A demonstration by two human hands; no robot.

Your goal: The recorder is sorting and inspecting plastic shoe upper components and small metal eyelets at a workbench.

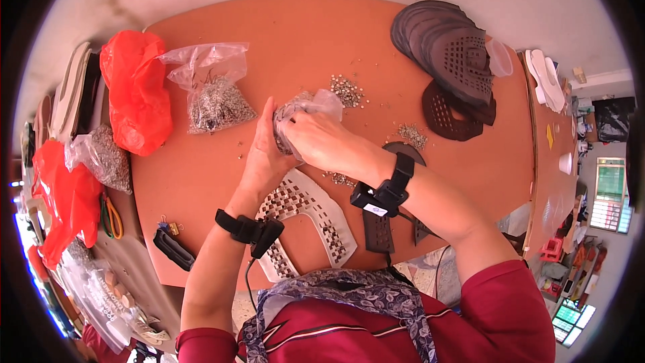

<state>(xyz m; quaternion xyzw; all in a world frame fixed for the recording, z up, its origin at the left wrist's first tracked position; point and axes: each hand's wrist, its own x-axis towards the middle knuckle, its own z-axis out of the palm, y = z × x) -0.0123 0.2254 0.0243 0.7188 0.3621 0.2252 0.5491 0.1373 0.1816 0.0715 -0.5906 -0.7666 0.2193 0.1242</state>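
Above the middle of the table, my left hand point(264, 156) supports a clear plastic bag point(326, 102) of small metal pieces from its left side, one finger pointing up along it. My right hand point(314, 136) reaches over to the bag's mouth, and its fingers are hidden at the plastic. Just below lies a white curved shoe-upper piece point(329, 218) with a checkered pattern of square holes, partly covered with brown. Close to the right wrist are dark perforated pieces point(378, 232). A pile of metal studs point(347, 91) sits just beyond the bag.
Another bag of metal pieces point(218, 104) lies to the left, near a red plastic bag point(138, 94). At the far right is a stack of dark perforated uppers point(447, 47) with a clear cup point(498, 58). More studs point(411, 136) lie right of centre. A black tray point(173, 250) rests at the left edge.
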